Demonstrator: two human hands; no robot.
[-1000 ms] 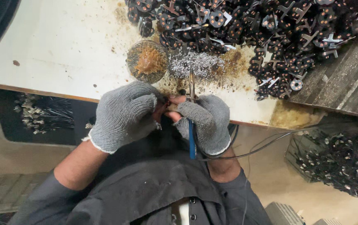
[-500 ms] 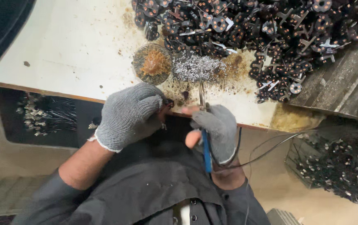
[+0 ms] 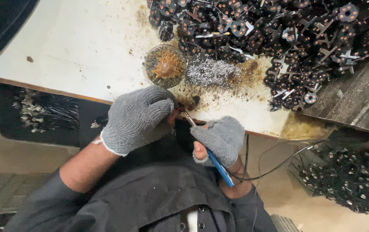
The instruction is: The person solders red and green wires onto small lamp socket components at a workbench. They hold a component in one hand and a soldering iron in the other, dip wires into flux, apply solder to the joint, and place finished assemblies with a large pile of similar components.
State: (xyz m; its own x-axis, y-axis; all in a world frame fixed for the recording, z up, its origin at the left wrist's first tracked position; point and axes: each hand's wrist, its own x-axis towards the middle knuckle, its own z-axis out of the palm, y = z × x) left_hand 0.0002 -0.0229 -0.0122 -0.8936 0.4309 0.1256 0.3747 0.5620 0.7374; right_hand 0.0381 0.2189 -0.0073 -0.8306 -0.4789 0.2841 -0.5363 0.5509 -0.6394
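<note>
One small dark part [image 3: 179,105] pinched in gloved left hand [image 3: 138,117] at bench edge [image 3: 47,89]. Blue-handled soldering iron [image 3: 212,158], gripped by right hand [image 3: 219,138], now swung back, tip brought onto part. Flux dish [image 3: 165,65], solder scraps [image 3: 210,71], heaped parts [image 3: 279,34] behind.

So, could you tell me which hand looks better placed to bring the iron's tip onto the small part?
Probably the right hand: it grips the blue-handled soldering iron, whose tip already sits by the left hand's fingers, which pinch the small part.
</note>
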